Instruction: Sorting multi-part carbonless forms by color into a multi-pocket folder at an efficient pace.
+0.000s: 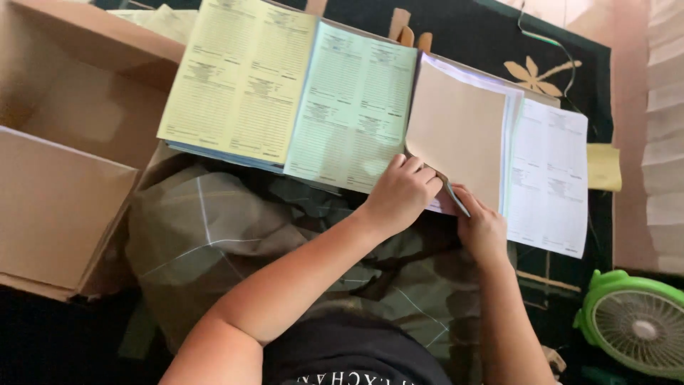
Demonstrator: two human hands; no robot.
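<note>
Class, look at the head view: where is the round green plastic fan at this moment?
The round green plastic fan lies in the bottom right corner of the head view, on the dark patterned rug, just right of the person's right forearm and below the white printed sheets.

Head camera looks steeply down (close) over lap.

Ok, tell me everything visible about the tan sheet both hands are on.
The tan sheet is plain, unprinted paper or thin card, rectangular, lying flat on top of a stack of white sheets whose edges show along its top and right side. It sits between the green printed form and the white printed form. The left hand presses its lower left corner; the right hand pinches the bottom edge, which looks slightly lifted.
</note>
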